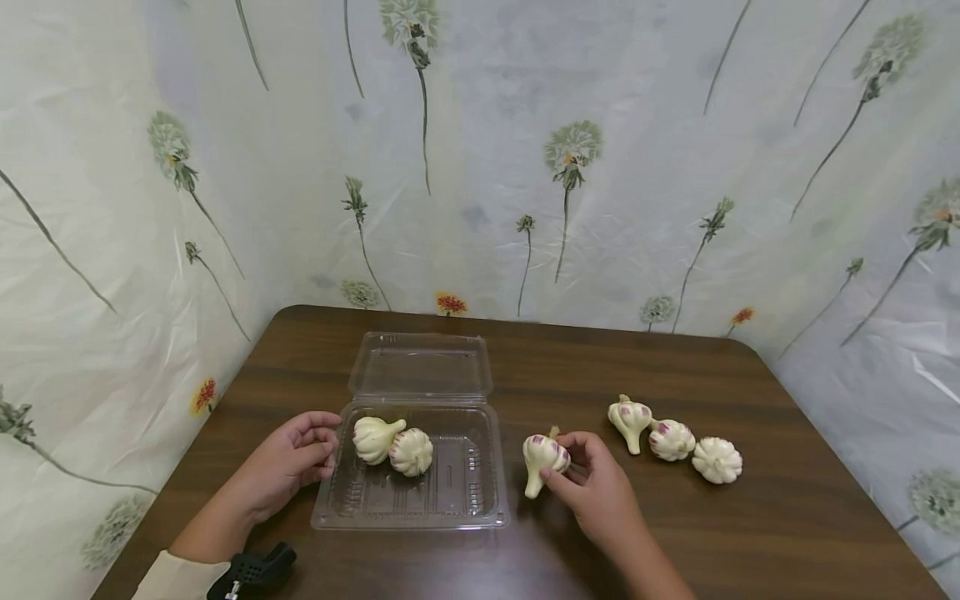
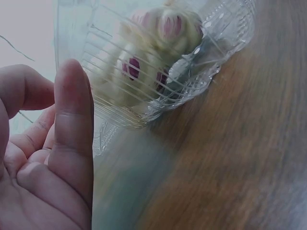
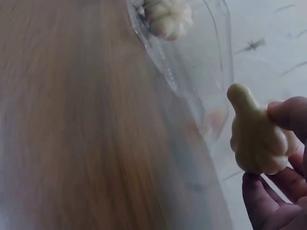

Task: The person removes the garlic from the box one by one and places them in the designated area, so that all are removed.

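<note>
A clear plastic clamshell container (image 1: 450, 417) lies with its lid (image 1: 420, 367) folded back. Two garlic bulbs (image 1: 412, 452) sit in the left half of its base, and in the left wrist view purple-marked garlic (image 2: 132, 69) shows through the ribbed wall. My left hand (image 1: 288, 462) holds the container's left rim, thumb and fingertips at its edge. Just right of the container, my right hand (image 1: 596, 492) grips another garlic bulb (image 1: 543, 457) between thumb and fingers. The right wrist view shows that bulb (image 3: 256, 139) with its stem pointing up; other fingers are partly cut off.
Three more garlic bulbs (image 1: 672, 440) stand in a row to the right of my right hand. Everything rests on a dark brown wooden table (image 1: 555, 358). Behind it hangs a flower-patterned covering (image 1: 480, 167). A black strap device (image 1: 258, 571) sits at my left wrist.
</note>
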`<state>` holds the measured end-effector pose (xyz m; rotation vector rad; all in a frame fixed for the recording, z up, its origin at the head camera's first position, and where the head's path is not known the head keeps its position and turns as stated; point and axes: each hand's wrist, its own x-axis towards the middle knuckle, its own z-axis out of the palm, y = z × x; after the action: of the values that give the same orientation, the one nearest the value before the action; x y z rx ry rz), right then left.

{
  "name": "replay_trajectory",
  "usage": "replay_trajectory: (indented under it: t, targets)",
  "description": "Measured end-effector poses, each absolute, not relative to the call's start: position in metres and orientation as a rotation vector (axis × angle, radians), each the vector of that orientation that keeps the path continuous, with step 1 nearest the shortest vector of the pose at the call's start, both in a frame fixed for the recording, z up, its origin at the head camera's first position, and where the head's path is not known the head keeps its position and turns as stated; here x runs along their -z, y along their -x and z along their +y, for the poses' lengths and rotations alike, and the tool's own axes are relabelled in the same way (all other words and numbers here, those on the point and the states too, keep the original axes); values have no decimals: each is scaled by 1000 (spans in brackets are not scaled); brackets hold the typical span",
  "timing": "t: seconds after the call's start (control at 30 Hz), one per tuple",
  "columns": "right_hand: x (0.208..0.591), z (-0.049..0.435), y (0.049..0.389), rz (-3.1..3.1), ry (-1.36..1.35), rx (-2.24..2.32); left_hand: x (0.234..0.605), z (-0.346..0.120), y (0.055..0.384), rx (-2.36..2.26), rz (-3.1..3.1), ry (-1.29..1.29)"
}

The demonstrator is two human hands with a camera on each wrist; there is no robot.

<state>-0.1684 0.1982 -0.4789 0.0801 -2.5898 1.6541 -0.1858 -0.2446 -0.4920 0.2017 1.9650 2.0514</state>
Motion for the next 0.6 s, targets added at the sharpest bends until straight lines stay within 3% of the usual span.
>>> replay_trajectory:
  t: [0.6]
  targets:
    - [488,230,161,-2680,61,-1523,492,-245,186,-2072,1944,-182]
